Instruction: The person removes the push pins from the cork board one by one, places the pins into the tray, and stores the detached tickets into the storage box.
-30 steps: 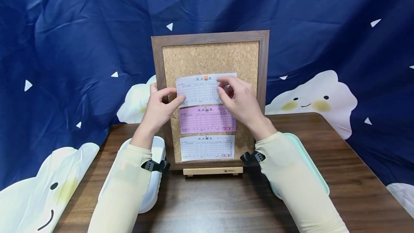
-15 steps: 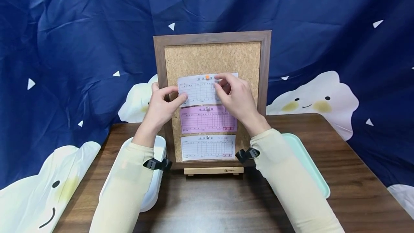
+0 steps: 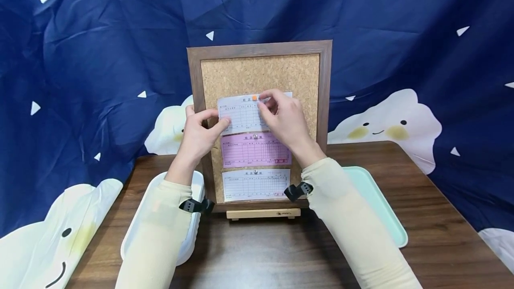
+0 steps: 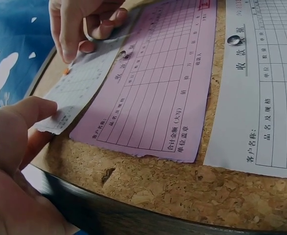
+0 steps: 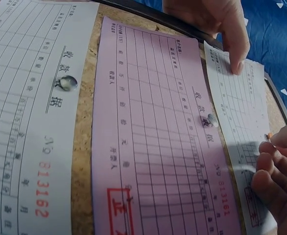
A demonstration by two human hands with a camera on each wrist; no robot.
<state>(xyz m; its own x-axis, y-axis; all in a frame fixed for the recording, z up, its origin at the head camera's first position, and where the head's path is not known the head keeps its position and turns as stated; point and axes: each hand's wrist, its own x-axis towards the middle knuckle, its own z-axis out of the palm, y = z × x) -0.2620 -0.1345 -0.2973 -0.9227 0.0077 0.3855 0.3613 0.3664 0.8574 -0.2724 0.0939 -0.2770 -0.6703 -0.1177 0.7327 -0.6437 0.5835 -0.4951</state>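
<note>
A white receipt (image 3: 237, 115) hangs at the top of a column on the corkboard (image 3: 257, 72), with an orange pushpin (image 3: 254, 98) at its upper middle. My left hand (image 3: 199, 133) pinches its left edge, thumb (image 4: 40, 107) on the printed face. My right hand (image 3: 287, 117) is over the receipt's right half, fingers bent, thumb and index fingertips apart and right beside the pushpin. Below hangs a pink receipt (image 3: 241, 150), then another white receipt (image 3: 245, 186), each with a clear round pin at its top middle.
The brown-framed board stands on a small wooden stand (image 3: 263, 213) on the dark wood table (image 3: 249, 253). A white tray (image 3: 188, 244) stands to the left, partly under the left sleeve. A mint-green tray (image 3: 385, 208) lies to the right. A blue curtain (image 3: 120, 35) hangs behind.
My right hand has moved left across the top receipt, its fingertips coming close to the orange pushpin. The left hand keeps its place at the receipt's left edge.
</note>
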